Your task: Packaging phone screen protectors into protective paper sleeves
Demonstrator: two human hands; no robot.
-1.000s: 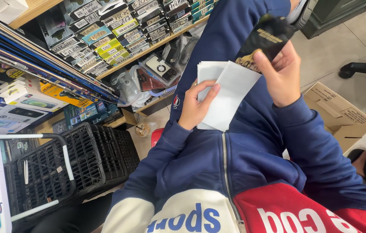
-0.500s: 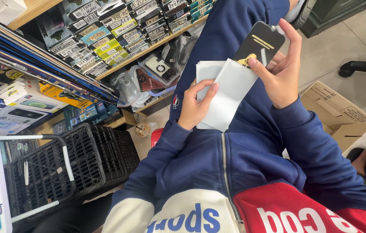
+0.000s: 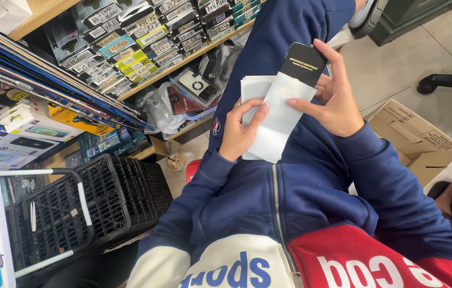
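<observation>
My left hand [image 3: 241, 132] grips a small stack of white paper sleeves [image 3: 276, 120] held over my lap. My right hand [image 3: 335, 101] holds a flat black package [image 3: 304, 64], whose lower end sits inside the top white sleeve, with its fingers pinching the sleeve's edge. Both arms are in dark blue sleeves of a hooded jacket [image 3: 300, 197] with red and white panels.
A black plastic basket [image 3: 71, 213] with white handles stands at lower left. Shelves [image 3: 130, 48] packed with boxed and bagged phone accessories fill the upper left. An open cardboard box [image 3: 418, 141] sits on the tiled floor at right, a chair base [image 3: 450, 82] beyond it.
The black package, first held apart above the white sleeves, has been brought down and slid partway into the top sleeve. My left hand kept its grip on the stack.
</observation>
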